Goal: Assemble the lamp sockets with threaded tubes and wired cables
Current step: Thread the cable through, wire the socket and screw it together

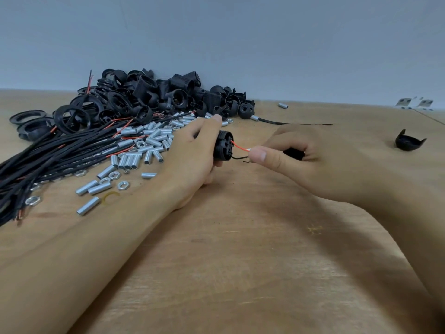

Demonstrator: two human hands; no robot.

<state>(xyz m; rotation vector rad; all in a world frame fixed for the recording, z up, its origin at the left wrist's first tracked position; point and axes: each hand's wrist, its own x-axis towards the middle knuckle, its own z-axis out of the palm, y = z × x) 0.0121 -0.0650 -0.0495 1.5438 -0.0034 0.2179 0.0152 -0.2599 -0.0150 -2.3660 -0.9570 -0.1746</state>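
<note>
The right hand (301, 153) pinches the red wire (239, 147) at 3 o'clock of the socket body (224, 145), which the left hand (192, 150) grips at mid-table; wiring looks under way, and next each lead likely needs seating in its terminal

One head-worn camera looks forward and down, close over the wooden table (240, 261) (wall behind).

My left hand (192, 150) hides most of the socket (224, 145), my right hand (310, 160) covers a black part, and the cables (48, 155) run off the left edge.
</note>
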